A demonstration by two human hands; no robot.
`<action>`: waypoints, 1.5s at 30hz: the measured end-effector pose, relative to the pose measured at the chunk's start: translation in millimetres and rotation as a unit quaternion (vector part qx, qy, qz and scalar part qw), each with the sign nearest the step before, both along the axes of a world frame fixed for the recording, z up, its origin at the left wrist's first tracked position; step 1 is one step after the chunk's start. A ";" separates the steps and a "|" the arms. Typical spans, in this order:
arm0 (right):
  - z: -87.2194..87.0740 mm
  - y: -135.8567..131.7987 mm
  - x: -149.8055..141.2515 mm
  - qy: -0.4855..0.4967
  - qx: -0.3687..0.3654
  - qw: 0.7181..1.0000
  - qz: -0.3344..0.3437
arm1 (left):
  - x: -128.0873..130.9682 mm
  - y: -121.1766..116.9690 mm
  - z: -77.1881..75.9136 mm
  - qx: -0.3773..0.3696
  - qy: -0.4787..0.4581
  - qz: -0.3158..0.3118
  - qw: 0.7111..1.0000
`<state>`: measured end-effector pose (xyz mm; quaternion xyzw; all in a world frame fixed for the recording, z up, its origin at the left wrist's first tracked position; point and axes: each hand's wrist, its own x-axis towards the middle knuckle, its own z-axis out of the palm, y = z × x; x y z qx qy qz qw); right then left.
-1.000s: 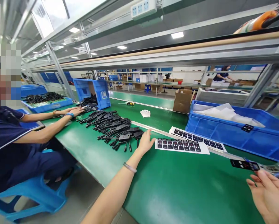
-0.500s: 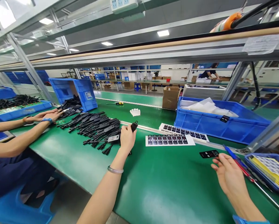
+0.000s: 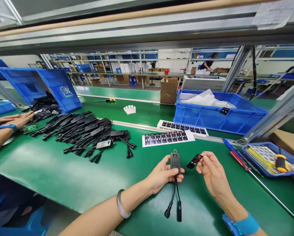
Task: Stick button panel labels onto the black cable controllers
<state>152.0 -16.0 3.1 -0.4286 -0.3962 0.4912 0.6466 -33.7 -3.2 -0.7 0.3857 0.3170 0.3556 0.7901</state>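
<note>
One unit (image 3: 175, 160) sits in the left hand (image 3: 163, 175), gripped between thumb and fingers above the bench (image 3: 107, 183); two leads hang from it, each ending in a plug (image 3: 179, 211). The right hand (image 3: 213, 177) pinches one label (image 3: 194, 161) by its end, just beside the unit and apart from it. Two label sheets lie beyond the hands: the front sheet (image 3: 190, 136) carries eight labels, the rear sheet (image 3: 203, 131) a similar row. One glove (image 3: 129, 109) and one screwdriver (image 3: 110, 100) lie farther back. The pile (image 3: 88, 129) holds too many units to count; one shows a pale grey face. Near it, at the left, are a co-worker's hands (image 3: 20, 121).

The crate (image 3: 68, 93) lies on its side, black units at its mouth. The bin (image 3: 198, 114) contains loose white sheets, with one label on its rim. The tray (image 3: 256, 165) holds yellow sheets and a yellow-and-black handle (image 3: 281, 163).

Crate, bin and tray are blue plastic; the box (image 3: 168, 91) is brown cardboard. The bench top is smooth, glossy green. The unit is a flat, matt black oblong, the label thin and shiny.
</note>
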 end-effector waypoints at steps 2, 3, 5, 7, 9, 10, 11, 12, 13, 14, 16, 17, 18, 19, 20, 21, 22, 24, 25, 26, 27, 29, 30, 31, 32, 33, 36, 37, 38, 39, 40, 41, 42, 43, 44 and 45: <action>0.6 -2.2 -2.3 -0.017 -0.002 1.000 -0.003 | 0.6 -3.8 -0.5 -0.013 -0.009 -0.019 1.000; 0.3 -2.8 -3.1 -0.032 -0.001 0.999 -0.006 | 0.7 -4.8 -0.6 -0.011 -0.008 -0.026 1.000; -1.5 -3.3 -4.5 -0.070 0.005 0.997 -0.012 | 1.1 -5.7 -1.2 -0.004 -0.008 -0.042 0.999; -4.0 -3.6 -6.0 -0.105 0.010 0.994 -0.012 | 1.9 -6.2 -2.3 0.002 -0.009 -0.060 0.998; -5.4 -4.5 -8.1 -0.133 0.011 0.991 -0.008 | 2.6 -6.6 -3.8 0.003 -0.012 -0.079 0.997; -5.3 -5.3 -9.4 -0.145 0.009 0.989 -0.005 | 2.8 -6.7 -4.6 0.001 -0.015 -0.087 0.996; -4.8 -6.1 -10.9 -0.157 0.006 0.988 -0.003 | 3.0 -6.8 -5.4 0.000 -0.018 -0.094 0.995; -3.8 -7.0 -12.4 -0.169 0.003 0.986 -0.001 | 3.1 -6.9 -6.1 -0.002 -0.022 -0.099 0.995; -2.6 -7.9 -13.8 -0.181 0.000 0.983 -0.001 | 3.1 -6.8 -6.7 -0.003 -0.027 -0.102 0.994; -1.4 -8.7 -15.1 -0.193 -0.002 0.981 -0.002 | 3.2 -6.8 -7.3 -0.004 -0.032 -0.105 0.994; 0.7 -9.8 -16.8 -0.215 -0.003 0.977 -0.008 | 3.4 -6.6 -8.2 -0.006 -0.043 -0.111 0.993; 1.2 -10.2 -17.3 -0.223 -0.003 0.975 -0.010 | 3.5 -6.5 -8.5 -0.006 -0.048 -0.113 0.992; 1.5 -10.4 -17.6 -0.227 -0.002 0.974 -0.011 | 3.7 -6.4 -8.7 -0.007 -0.052 -0.114 0.992; 1.5 -10.6 -17.7 -0.229 -0.003 0.973 -0.011 | 3.7 -6.4 -8.7 -0.007 -0.054 -0.115 0.992; 1.3 -10.7 -17.8 -0.229 -0.004 0.973 -0.011 | 3.8 -6.3 -8.7 -0.006 -0.055 -0.116 0.992; 1.1 -10.9 -17.9 -0.228 -0.005 0.974 -0.011 | 3.8 -6.3 -8.5 -0.006 -0.054 -0.117 0.992; 0.9 -11.0 -17.9 -0.228 -0.006 0.974 -0.012 | 3.8 -6.4 -8.3 -0.006 -0.053 -0.117 0.992; 1.1 -11.3 -18.3 -0.229 -0.007 0.973 -0.013 | 3.8 -6.5 -7.5 -0.006 -0.049 -0.117 0.992; 1.4 -11.4 -18.7 -0.231 -0.007 0.973 -0.013 | 3.8 -6.6 -7.1 -0.007 -0.046 -0.117 0.992; 2.0 -11.5 -19.1 -0.233 -0.007 0.972 -0.014 | 3.9 -6.7 -6.7 -0.008 -0.042 -0.116 0.992; 2.6 -11.5 -19.5 -0.235 -0.008 0.972 -0.015 | 3.9 -6.8 -6.4 -0.007 -0.038 -0.116 0.993; 4.0 -11.5 -20.5 -0.236 -0.010 0.972 -0.017 | 4.0 -7.0 -6.0 -0.006 -0.031 -0.116 0.993; 4.6 -11.4 -21.0 -0.236 -0.011 0.972 -0.018 | 4.1 -7.1 -5.9 -0.005 -0.029 -0.115 0.993; 5.1 -11.3 -21.5 -0.235 -0.012 0.972 -0.019 | 4.2 -7.3 -5.8 -0.003 -0.026 -0.115 0.993; 5.5 -11.3 -21.9 -0.235 -0.014 0.972 -0.020 | 4.4 -7.4 -5.7 -0.002 -0.023 -0.114 0.993; 5.7 -11.2 -22.2 -0.236 -0.015 0.971 -0.021 | 4.6 -7.5 -5.6 0.000 -0.021 -0.114 0.993; 5.7 -11.3 -22.6 -0.238 -0.018 0.971 -0.025 | 5.2 -7.8 -5.4 0.005 -0.019 -0.114 0.993; 5.5 -11.3 -22.6 -0.238 -0.019 0.971 -0.025 | 5.3 -7.8 -5.4 0.007 -0.019 -0.114 0.993; 5.1 -11.4 -22.6 -0.239 -0.020 0.971 -0.025 | 5.4 -7.8 -5.4 0.008 -0.019 -0.114 0.993; 4.6 -11.3 -22.6 -0.239 -0.021 0.971 -0.025 | 5.5 -7.9 -5.5 0.009 -0.017 -0.113 0.993; 3.8 -11.3 -22.6 -0.239 -0.024 0.970 -0.025 | 5.6 -7.9 -5.6 0.010 -0.015 -0.114 0.993; 2.9 -11.1 -22.6 -0.238 -0.026 0.971 -0.025 | 5.6 -7.9 -5.7 0.010 -0.013 -0.114 0.993; 1.8 -11.0 -22.5 -0.235 -0.028 0.971 -0.025 | 5.7 -8.0 -5.8 0.010 -0.013 -0.114 0.993; 0.6 -10.8 -22.4 -0.232 -0.029 0.972 -0.026 | 5.7 -8.0 -5.8 0.010 -0.013 -0.114 0.993; -0.5 -10.5 -22.3 -0.230 -0.031 0.972 -0.027 | 5.7 -8.1 -5.8 0.009 -0.013 -0.114 0.993; -1.4 -10.3 -22.2 -0.229 -0.031 0.972 -0.029 | 5.8 -8.2 -5.8 0.008 -0.014 -0.114 0.993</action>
